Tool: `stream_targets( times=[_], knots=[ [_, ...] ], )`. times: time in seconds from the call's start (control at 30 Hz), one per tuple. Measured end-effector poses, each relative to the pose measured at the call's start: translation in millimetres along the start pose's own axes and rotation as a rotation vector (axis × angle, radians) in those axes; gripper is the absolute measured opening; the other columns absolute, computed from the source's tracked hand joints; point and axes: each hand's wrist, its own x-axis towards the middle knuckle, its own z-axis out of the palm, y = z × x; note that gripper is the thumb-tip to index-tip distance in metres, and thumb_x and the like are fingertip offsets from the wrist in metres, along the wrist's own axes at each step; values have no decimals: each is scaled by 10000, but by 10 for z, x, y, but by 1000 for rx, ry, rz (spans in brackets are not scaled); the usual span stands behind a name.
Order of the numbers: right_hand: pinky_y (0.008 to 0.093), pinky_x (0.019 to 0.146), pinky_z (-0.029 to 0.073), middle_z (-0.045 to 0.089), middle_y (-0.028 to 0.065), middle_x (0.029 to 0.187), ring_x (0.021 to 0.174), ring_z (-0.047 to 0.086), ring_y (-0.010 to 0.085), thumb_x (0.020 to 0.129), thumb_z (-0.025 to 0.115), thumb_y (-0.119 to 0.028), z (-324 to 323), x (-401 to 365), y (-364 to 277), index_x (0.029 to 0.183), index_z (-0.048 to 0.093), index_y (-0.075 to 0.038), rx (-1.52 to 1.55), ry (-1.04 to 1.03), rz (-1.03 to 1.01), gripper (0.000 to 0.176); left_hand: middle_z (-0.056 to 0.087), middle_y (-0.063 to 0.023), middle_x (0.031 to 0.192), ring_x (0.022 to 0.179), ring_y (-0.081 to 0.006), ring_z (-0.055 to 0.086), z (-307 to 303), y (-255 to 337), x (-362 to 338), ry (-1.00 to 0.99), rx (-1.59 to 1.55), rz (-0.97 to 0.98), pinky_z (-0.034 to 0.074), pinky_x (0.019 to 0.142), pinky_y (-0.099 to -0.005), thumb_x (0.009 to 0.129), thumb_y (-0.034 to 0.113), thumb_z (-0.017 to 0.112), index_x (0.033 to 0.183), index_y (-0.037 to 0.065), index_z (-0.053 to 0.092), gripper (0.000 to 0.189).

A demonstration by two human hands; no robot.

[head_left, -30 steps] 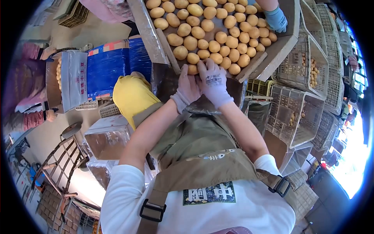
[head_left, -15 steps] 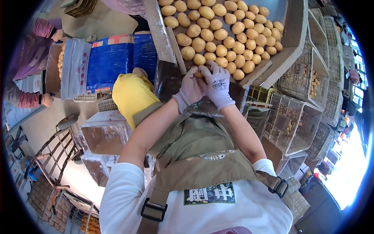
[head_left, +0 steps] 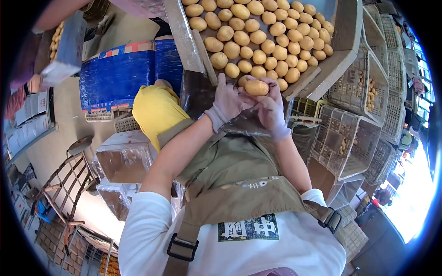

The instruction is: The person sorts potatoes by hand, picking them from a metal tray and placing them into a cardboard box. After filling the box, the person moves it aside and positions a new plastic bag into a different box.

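Note:
In my gloved right hand [head_left: 272, 110] is a potato [head_left: 256, 88], held between fingers and thumb at the low end of the tray. My gloved left hand [head_left: 229, 102] is beside it with the index finger raised and the other fingers reaching toward my right hand. I see nothing in its grasp. Just beyond both hands, many potatoes [head_left: 269, 46] lie in one layer on the sloping tray, which has wooden side boards [head_left: 341, 69].
Stacked plastic crates [head_left: 343, 142], some with potatoes, stand at the right. Blue-wrapped boxes [head_left: 119, 80] and plastic-wrapped cartons [head_left: 124, 158] are at the left, near a metal hand cart [head_left: 69, 184]. Another person's arm [head_left: 57, 14] is by a potato carton [head_left: 69, 50] at upper left.
My right hand has turned, bringing the potato into clear view, and my left fingers have spread away from it. At the left, the other person's carton has moved up and left.

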Motion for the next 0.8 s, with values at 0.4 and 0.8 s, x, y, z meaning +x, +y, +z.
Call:
stream_targets(
  times=[0.4, 0.8],
  knots=[
    [370, 800, 483, 521, 124, 1293, 921, 531, 232, 891, 637, -135, 76, -154, -177, 1345, 493, -147, 259, -128, 84, 477, 396, -174, 1527, 1366, -428, 436, 292, -197, 86, -244, -2623, 228, 518, 955, -602, 934, 780, 329, 1548, 154, 305, 877],
    [357, 685, 461, 561, 87, 1115, 774, 562, 227, 825, 634, -27, 109, -123, -87, 1026, 527, -128, 203, -149, -108, 249, 385, -149, 1550, 1370, -391, 421, 219, -147, 93, -13, -2508, 2, 440, 977, -640, 948, 749, 319, 1544, 163, 322, 835]
  ],
)
